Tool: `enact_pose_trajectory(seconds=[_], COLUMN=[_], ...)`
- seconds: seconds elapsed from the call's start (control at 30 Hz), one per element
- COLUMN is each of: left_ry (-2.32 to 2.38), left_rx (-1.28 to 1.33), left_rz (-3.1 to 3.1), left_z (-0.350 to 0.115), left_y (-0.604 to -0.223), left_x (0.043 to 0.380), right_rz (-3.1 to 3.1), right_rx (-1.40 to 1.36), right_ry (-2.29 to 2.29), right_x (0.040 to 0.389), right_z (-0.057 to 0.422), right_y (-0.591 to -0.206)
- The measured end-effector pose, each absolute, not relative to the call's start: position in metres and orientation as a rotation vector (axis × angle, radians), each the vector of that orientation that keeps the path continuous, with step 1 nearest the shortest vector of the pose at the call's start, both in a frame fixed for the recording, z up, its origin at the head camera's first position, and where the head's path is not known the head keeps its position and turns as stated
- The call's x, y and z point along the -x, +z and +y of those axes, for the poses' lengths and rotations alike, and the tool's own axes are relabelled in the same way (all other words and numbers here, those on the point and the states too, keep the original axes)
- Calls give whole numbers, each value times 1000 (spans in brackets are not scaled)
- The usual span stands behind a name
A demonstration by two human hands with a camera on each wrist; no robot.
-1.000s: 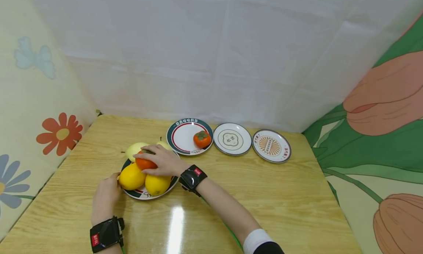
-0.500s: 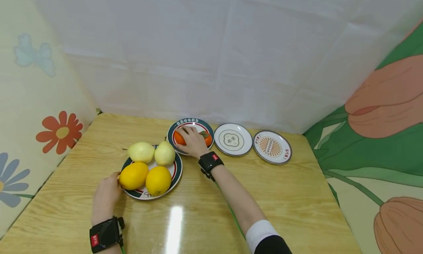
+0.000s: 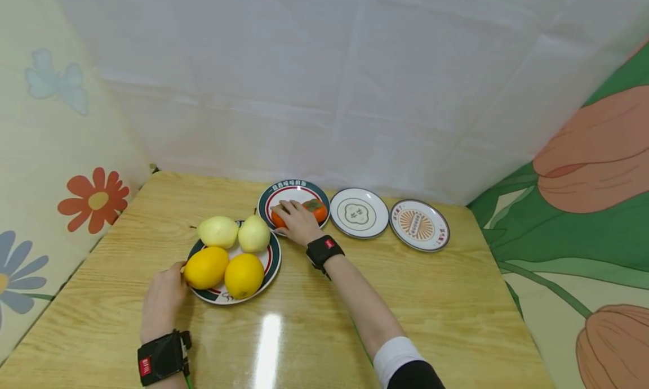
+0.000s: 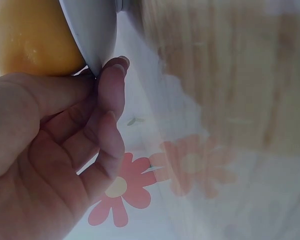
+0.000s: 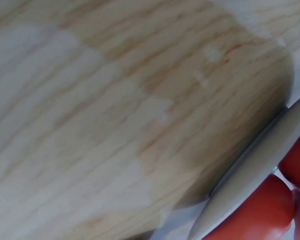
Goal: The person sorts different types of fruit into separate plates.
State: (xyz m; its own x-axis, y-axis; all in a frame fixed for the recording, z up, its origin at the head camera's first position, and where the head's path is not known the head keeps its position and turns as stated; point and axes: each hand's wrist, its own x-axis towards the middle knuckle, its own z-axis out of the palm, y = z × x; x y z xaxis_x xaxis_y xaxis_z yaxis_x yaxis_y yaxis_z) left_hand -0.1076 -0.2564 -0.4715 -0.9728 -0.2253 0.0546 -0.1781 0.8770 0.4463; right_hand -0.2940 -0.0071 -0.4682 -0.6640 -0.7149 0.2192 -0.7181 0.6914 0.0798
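Note:
My left hand (image 3: 164,299) pinches the left rim of a dark-rimmed plate (image 3: 274,265) between thumb and fingers. On that plate lie two pale green-yellow pears (image 3: 218,232), a lemon (image 3: 207,267) and a rounder yellow fruit (image 3: 244,276). At the back plate (image 3: 289,191), my right hand (image 3: 299,224) holds a persimmon (image 3: 278,220), mostly covered by the fingers. Beside it on the same plate rests a second persimmon (image 3: 318,210) with a green calyx. The right wrist view catches the back plate's edge (image 5: 255,170) and only a sliver of finger.
Two smaller white plates stand right of the back plate: one with a cloud-like outline (image 3: 359,213), one with an orange sunburst (image 3: 419,226). All stand on a wooden table (image 3: 405,304). A white cloth (image 3: 284,85) hangs behind; patterned panels flank both sides.
My right hand has carried a persimmon from the fruit plate to the back plate, setting it low beside the other one. My left hand keeps its hold on the rim.

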Motion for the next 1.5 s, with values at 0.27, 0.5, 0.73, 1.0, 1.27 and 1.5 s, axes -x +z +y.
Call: enact_pose_trajectory(seconds=[0.27, 0.5, 0.73, 1.0, 1.27, 1.5], left_ry=[-682, -690, -667, -663, -674, -657], left_rx=[-316, -341, -311, -306, -295, -261], left_rz=[-2955, -3002, -2967, -2971, -2968, -2892], left_z=[-256, -256, -256, -257, -258, -254], left_y=[-472, -471, -469, -469, -471, -474], left_x=[109, 110, 109, 108, 107, 108], right_rz=[-2748, -2786, -2685, -2603, -2546, -2597], right_rx=[-1210, -1586, -1630, -1557, -1197, -793], right_ry=[225, 410, 86, 184, 396, 514], right_x=[288, 269, 261, 262, 281, 310], right_z=[-10, -28, -41, -34, 29, 113], right_y=[-458, -437, -448, -455, -423, -429])
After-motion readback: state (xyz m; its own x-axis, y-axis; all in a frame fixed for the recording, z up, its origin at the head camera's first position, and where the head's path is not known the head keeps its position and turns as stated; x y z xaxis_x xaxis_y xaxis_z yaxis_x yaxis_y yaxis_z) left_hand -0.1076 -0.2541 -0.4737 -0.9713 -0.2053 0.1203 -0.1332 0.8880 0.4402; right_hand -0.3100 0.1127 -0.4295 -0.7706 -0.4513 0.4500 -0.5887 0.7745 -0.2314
